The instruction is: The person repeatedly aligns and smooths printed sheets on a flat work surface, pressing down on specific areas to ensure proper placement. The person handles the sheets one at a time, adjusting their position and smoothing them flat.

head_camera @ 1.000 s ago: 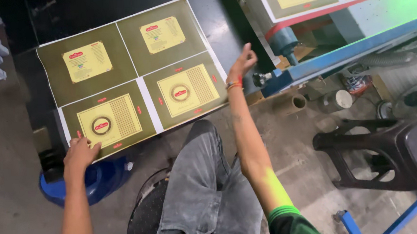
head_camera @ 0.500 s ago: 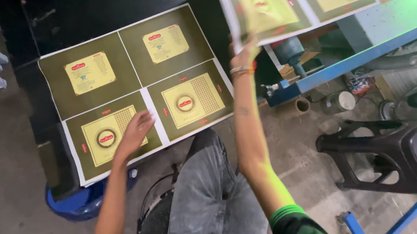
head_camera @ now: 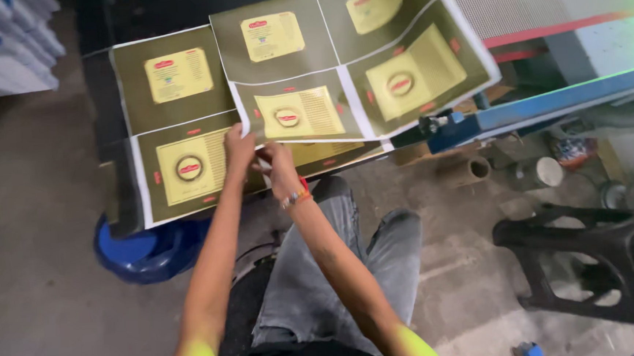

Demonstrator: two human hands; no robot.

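Both hands meet at the near edge of a printed sheet: the left hand [head_camera: 239, 147] lies with its fingers on the sheet's lower left corner, and the right hand [head_camera: 278, 166], a beaded band at its wrist, pinches that same edge just beside it. This top sheet [head_camera: 354, 66], olive green with four yellow label panels, hangs partly in the air, its right side curling up over the blue rail [head_camera: 547, 101] of a machine. Under it a second sheet [head_camera: 178, 128] of the same print lies flat on the dark worktop [head_camera: 103, 103], offset to the left. By my judgement the top sheet is brought over but not yet squared onto the one below; laying it flat and lining up the edges is left. A blue tub [head_camera: 142, 251] sits on the floor below, and a black stool [head_camera: 593, 256] stands to the right.
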